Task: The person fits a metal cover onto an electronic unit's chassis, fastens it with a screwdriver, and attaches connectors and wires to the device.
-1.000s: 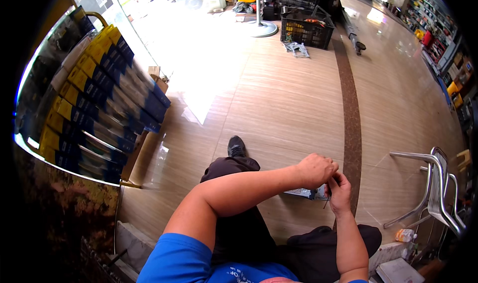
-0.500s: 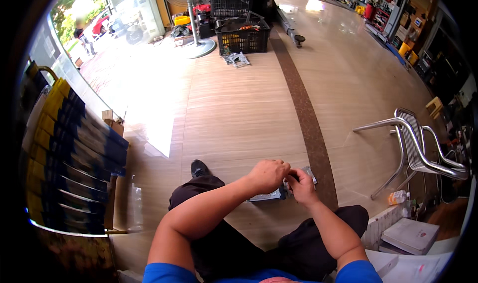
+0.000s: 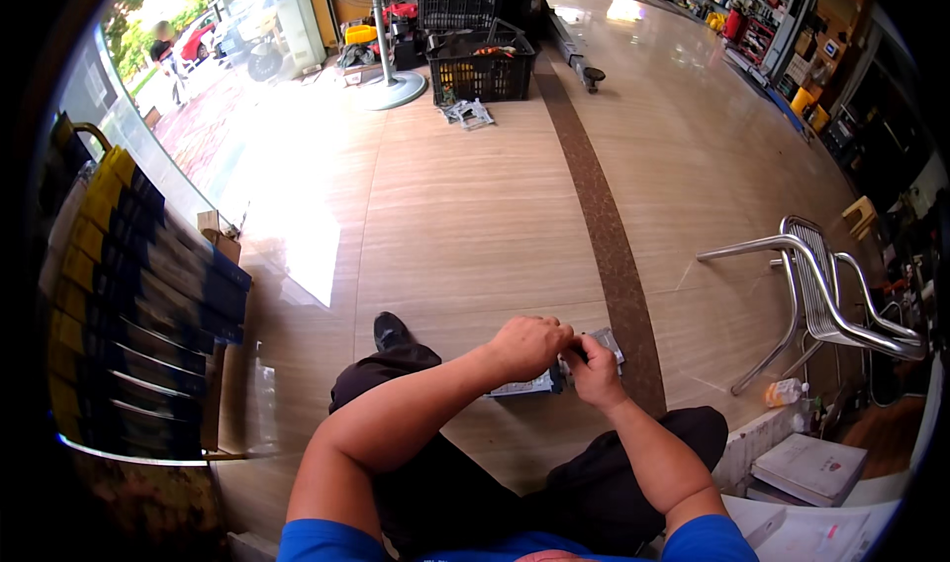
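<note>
My left hand (image 3: 532,348) is closed, knuckles up, and its fingertips meet those of my right hand (image 3: 596,374). The right hand is closed too, thumb and fingers pinched together. Whatever they grip between them is small and hidden by the fingers. Just beyond the right hand a grey object (image 3: 608,342), perhaps of metal, shows on the floor. Under my left wrist lies a flat white and bluish thing (image 3: 524,388), mostly covered by the arm. Dark parts between the two are too small to make out.
A tubular metal chair (image 3: 821,285) stands at the right, near a plastic bottle (image 3: 784,393) and a white box (image 3: 809,466). Blue and yellow boxes (image 3: 129,295) are stacked at the left. Black crates (image 3: 480,72), a fan (image 3: 388,89) and grey brackets (image 3: 467,115) are farther off.
My hands stay together in nearly the same place, with only a slight shift of the fingers. The whole view has moved a little. A person outside the doorway has shifted slightly.
</note>
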`<control>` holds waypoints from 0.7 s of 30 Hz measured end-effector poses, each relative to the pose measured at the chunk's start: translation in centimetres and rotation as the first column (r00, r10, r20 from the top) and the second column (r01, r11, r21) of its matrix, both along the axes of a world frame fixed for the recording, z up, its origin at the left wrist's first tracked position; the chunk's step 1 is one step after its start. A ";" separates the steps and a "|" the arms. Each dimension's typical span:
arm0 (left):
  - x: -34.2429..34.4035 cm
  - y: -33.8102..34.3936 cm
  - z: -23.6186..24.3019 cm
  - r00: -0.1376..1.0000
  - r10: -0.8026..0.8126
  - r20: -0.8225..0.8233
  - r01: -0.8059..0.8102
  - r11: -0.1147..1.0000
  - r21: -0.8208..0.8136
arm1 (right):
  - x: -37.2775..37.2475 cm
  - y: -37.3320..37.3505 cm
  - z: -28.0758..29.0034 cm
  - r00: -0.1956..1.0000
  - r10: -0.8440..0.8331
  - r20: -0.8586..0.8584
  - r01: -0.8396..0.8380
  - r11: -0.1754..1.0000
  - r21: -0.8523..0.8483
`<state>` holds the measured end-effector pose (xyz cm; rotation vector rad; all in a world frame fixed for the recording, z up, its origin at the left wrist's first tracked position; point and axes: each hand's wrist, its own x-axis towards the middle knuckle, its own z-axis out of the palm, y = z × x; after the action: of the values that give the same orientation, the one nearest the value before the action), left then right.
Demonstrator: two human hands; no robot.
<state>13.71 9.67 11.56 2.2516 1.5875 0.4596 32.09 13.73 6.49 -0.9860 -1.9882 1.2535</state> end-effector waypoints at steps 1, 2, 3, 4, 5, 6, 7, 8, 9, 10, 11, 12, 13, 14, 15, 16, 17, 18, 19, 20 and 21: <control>-0.1 -0.1 0.0 1.000 -0.003 -0.004 0.003 1.000 0.001 | -0.1 -0.1 0.2 1.000 0.002 0.003 -0.002 1.000 0.000; -0.1 -0.1 -0.1 1.000 -0.001 -0.001 0.001 1.000 0.001 | -0.2 -0.2 0.3 1.000 0.003 -0.001 -0.003 1.000 0.020; -0.1 -0.1 -0.1 1.000 0.002 0.002 -0.002 1.000 -0.001 | -0.2 -0.2 0.4 1.000 0.004 -0.005 -0.003 0.999 0.040; -0.1 -0.1 -0.1 1.000 0.005 0.005 -0.005 1.000 -0.003 | -0.2 -0.2 0.2 1.000 0.006 -0.002 -0.006 0.999 0.041; -0.1 -0.1 -0.2 1.000 0.008 0.008 -0.008 1.000 -0.002 | -0.2 -0.2 -0.1 1.000 0.001 -0.015 0.000 0.999 0.048; -0.1 0.0 -0.1 1.000 0.015 0.005 -0.015 1.000 -0.023 | -0.2 -0.2 -0.1 1.000 -0.002 -0.028 0.004 0.998 0.055; -0.1 0.1 0.0 1.000 0.022 0.002 -0.022 0.999 -0.043 | -0.2 -0.2 -0.2 1.000 0.001 -0.028 0.000 0.998 0.056; -0.1 0.1 0.1 1.000 0.026 0.002 -0.025 0.999 -0.043 | -0.3 -0.4 -0.1 0.999 -0.025 -0.041 0.029 0.995 0.098; -0.1 0.1 0.3 0.999 0.038 0.010 -0.037 0.996 -0.083 | -0.4 -0.5 0.1 0.997 -0.049 -0.058 0.057 0.989 0.138; -0.1 0.2 0.4 0.999 0.051 0.018 -0.048 0.991 -0.123 | -0.4 -0.6 0.4 0.997 -0.045 -0.060 0.053 0.989 0.138; -0.1 0.2 0.5 0.998 0.054 0.014 -0.052 0.991 -0.123 | -0.4 -0.8 0.9 0.996 -0.062 -0.064 0.072 0.981 0.180; -0.1 0.4 0.3 0.996 0.072 0.048 -0.063 0.984 -0.167 | -0.4 -0.9 1.1 0.995 -0.081 -0.060 0.092 0.970 0.223; -0.1 0.6 0.1 0.993 0.090 0.079 -0.071 0.975 -0.212 | -0.4 -0.8 1.2 0.995 -0.081 -0.055 0.091 0.970 0.224; -0.2 0.7 -0.2 0.992 0.089 0.085 -0.070 0.975 -0.211 | -0.4 -0.7 1.2 0.995 -0.076 -0.062 0.089 0.966 0.242; -0.2 0.8 -0.3 0.988 0.099 0.119 -0.070 0.972 -0.226 | -0.3 -0.7 1.1 0.994 -0.073 -0.076 0.090 0.962 0.258; -0.2 0.9 -0.4 0.982 0.109 0.153 -0.070 0.968 -0.241 | -0.2 -0.7 1.2 0.994 -0.075 -0.077 0.092 0.962 0.257; -0.3 1.0 -0.6 0.982 0.108 0.152 -0.069 0.968 -0.241 | -0.2 -0.6 1.4 0.996 -0.070 -0.063 0.084 0.960 0.265; -0.3 1.0 -0.6 0.979 0.110 0.169 -0.066 0.967 -0.245 | -0.1 -0.6 1.5 0.997 -0.066 -0.049 0.077 0.959 0.273; -0.3 1.1 -0.6 0.976 0.112 0.187 -0.063 0.966 -0.249 | 0.0 -0.6 1.5 0.996 -0.068 -0.049 0.079 0.959 0.273; -0.3 1.1 -0.6 0.976 0.112 0.187 -0.063 0.966 -0.250 | 0.0 -0.6 1.6 0.997 -0.063 -0.047 0.073 0.960 0.270; -0.3 1.0 -0.6 0.976 0.113 0.187 -0.063 0.966 -0.251 | -0.1 -0.6 1.6 0.997 -0.055 -0.046 0.065 0.962 0.266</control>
<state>13.42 10.68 11.00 1.8961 1.5526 0.4696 32.00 13.10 8.07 -0.8750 -2.0174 0.9333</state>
